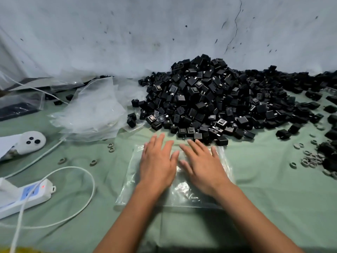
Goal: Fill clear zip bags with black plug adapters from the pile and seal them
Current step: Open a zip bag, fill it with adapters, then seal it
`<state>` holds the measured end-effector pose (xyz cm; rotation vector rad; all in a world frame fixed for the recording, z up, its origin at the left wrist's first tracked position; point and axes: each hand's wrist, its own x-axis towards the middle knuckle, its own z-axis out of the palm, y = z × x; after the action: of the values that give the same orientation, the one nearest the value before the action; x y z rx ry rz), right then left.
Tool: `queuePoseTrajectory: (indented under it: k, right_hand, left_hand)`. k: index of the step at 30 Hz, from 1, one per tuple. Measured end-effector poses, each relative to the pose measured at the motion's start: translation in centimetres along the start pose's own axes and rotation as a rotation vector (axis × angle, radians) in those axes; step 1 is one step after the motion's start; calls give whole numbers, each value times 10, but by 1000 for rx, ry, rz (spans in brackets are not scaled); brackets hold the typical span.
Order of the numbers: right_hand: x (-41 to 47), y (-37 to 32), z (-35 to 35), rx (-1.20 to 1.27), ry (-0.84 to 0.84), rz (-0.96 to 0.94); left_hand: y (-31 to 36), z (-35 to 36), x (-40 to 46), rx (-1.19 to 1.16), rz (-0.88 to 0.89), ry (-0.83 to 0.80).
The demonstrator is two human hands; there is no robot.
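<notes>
Hands are lying flat, side by side, on a clear zip bag (189,194) that is spread out on the green cloth (273,207) in front of the person. The left hand (157,166) is resting palm down on the left part of the bag, its fingers straight and slightly spread, gripping nothing. The right hand (203,168) is lying the same way just beside it, fingers stretched out and pointing toward the pile, its thumb nearly touching the left hand's thumb. Both are pressing on the plastic rather than holding it.

The bag is looking flat and wrinkled, with glints of light along its creases; whether anything is inside it I cannot tell, and its far edge is reaching close to the nearest adapters. The pile of black plug adapters (209,95) is heaping up just beyond the fingertips, against the pale backdrop (127,33), and spreading off to the right. A loose stack of empty clear bags (91,110) is lying to the left of the pile.

Further left, a white power strip (27,196) with its white cord (87,190) is sitting on the cloth, and small grey rings (310,159) are lying scattered at the right.
</notes>
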<state>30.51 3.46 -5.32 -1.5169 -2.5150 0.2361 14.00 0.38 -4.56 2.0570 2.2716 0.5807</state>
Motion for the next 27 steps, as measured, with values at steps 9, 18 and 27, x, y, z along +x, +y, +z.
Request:
queuePoseTrajectory:
  k: [9, 18, 27]
  right_hand:
    - [-6, 28, 12, -30, -100, -18]
    - [-3, 30, 21, -47, -78, -12]
    - [-5, 32, 25, -47, -57, -10]
  left_hand:
    - [-56, 14, -11, 177, -168, -192]
    - [7, 16, 0, 78, 38, -161]
    - [-9, 35, -11, 118, 44, -200]
